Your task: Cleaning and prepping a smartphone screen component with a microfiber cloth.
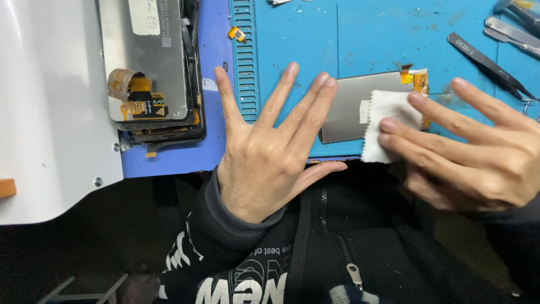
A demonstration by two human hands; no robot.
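- A thin rectangular grey metal-backed display panel (360, 107) is laid flat on the blue silicone work mat (292, 34), near the mat's front edge, at about 6 o'clock of the mat.
- The left hand (264, 152) is spread flat, palm down, with all fingers stretched and fanned; nothing is gripped by it. The tips of two of its fingers (323, 84) are pressed on the left end of the panel, at 9 o'clock of the panel, while the index finger rests on the mat's ribbed strip.
- A small square white cleaning cloth (385, 121) is laid over the right part of the panel, and its lower corner hangs past the panel's front edge.
- The right hand (478, 152) is kept open and nearly flat; the cloth is not pinched but is pressed down under the tips of two fingers (419, 100), which are seen on the cloth's right side, at 3 o'clock of the cloth.
- An orange flex cable (419, 79) is seen at the panel's upper right corner, at 1 o'clock, just beside the right fingertips.
- Black pointed metal tweezers (484, 59) are laid on the mat at 2 o'clock of the panel, apart from the hand.
- A stack of dark phone screens with orange ribbon (152, 67) is placed at 10 o'clock, well apart from the left hand.
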